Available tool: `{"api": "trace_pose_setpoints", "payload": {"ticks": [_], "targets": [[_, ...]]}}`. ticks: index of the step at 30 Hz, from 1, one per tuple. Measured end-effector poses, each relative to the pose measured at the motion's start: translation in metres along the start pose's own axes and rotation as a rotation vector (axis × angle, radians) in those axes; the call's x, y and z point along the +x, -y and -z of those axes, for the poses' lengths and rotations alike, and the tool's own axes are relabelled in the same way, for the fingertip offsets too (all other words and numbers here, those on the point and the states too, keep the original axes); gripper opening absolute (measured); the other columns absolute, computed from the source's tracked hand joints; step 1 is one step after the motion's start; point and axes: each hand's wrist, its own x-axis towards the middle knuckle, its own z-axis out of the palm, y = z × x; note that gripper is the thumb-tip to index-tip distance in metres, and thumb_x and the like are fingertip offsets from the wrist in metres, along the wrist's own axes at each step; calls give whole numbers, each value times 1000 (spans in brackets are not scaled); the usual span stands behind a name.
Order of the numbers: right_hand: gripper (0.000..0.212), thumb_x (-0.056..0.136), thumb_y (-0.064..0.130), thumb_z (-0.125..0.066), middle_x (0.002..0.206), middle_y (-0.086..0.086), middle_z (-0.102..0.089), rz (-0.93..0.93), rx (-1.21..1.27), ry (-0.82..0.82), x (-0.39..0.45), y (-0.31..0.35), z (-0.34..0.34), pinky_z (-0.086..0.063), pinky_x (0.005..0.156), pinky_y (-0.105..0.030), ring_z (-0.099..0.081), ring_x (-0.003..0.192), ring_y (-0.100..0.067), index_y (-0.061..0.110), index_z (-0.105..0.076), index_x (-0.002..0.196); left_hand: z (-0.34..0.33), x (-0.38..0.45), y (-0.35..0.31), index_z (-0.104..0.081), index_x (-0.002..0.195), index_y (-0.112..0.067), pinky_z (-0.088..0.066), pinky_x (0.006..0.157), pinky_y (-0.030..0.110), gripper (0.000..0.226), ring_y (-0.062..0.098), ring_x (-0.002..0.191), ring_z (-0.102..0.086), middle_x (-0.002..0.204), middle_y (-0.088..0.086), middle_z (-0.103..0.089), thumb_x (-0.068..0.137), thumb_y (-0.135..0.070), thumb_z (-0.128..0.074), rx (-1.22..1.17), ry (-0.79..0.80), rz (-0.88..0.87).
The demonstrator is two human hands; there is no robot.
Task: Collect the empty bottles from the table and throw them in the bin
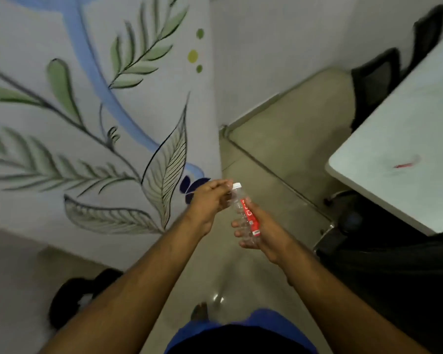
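I hold a clear empty plastic bottle with a red label and a white cap in front of me, above the floor. My right hand wraps its lower body from the right. At the bottle's neck, just below the cap, the fingers of my left hand are closed. A second bottle with a red label lies blurred on the white table at the right. No bin is recognisable in view.
A wall painted with leaves stands close on my left. Black office chairs stand behind the table. A black object lies on the floor at lower left. Beige floor runs ahead between wall and table.
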Motion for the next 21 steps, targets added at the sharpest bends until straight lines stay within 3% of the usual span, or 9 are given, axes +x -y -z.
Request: {"api": "trace_pose_setpoints", "payload": {"ticks": [3, 6, 8, 12, 14, 17, 21], "targets": [[62, 84, 67, -61, 86, -4, -72, 57, 187, -221, 31, 24, 28, -52, 57, -30, -65, 66, -15, 17, -68, 120, -32, 68, -29, -69, 94, -16, -51, 82, 36, 7, 21, 89, -67, 94, 7, -74, 94, -16, -62, 181, 126, 10], [62, 79, 66, -68, 85, -9, -73, 115, 345, -459, 58, 46, 65, -51, 53, -28, -65, 62, -18, 15, -69, 113, -81, 124, -45, -67, 87, -18, -47, 67, 29, 9, 15, 71, -61, 78, 3, -66, 93, -15, -61, 372, 254, -17], [58, 80, 63, -71, 80, -10, -70, 158, 473, -573, 72, 61, 92, -50, 50, -27, -63, 57, -18, 11, -68, 106, -121, 158, -49, -64, 81, -17, -44, 61, 27, 11, 13, 60, -53, 66, 1, -57, 92, -16, -63, 480, 335, -41], [43, 90, 49, -67, 72, -9, -68, 223, 602, -850, 89, 93, 150, -51, 56, -29, -64, 56, -19, 7, -68, 97, -210, 208, -50, -60, 71, -17, -39, 53, 22, 21, 11, 56, -46, 60, -1, -51, 92, -14, -65, 633, 492, -78], [33, 94, 40, -65, 75, -9, -66, 255, 657, -966, 92, 108, 179, -52, 56, -29, -64, 59, -19, 7, -65, 92, -255, 229, -49, -61, 72, -17, -38, 53, 20, 21, 11, 61, -51, 62, -4, -56, 91, -10, -65, 685, 568, -107], [15, 97, 31, -62, 93, -9, -68, 216, 716, -1150, 97, 125, 221, -57, 66, -35, -68, 82, -24, 16, -63, 94, -318, 258, -44, -67, 87, -11, -44, 59, 22, 5, 17, 75, -57, 78, 0, -64, 90, -15, -65, 788, 702, -112], [23, 97, 31, -61, 104, -10, -71, 191, 755, -1310, 101, 141, 271, -62, 83, -46, -72, 95, -28, 14, -65, 112, -405, 296, -30, -65, 97, -15, -50, 71, 28, 15, 22, 86, -64, 101, 9, -69, 87, -25, -70, 967, 815, -171]]}}
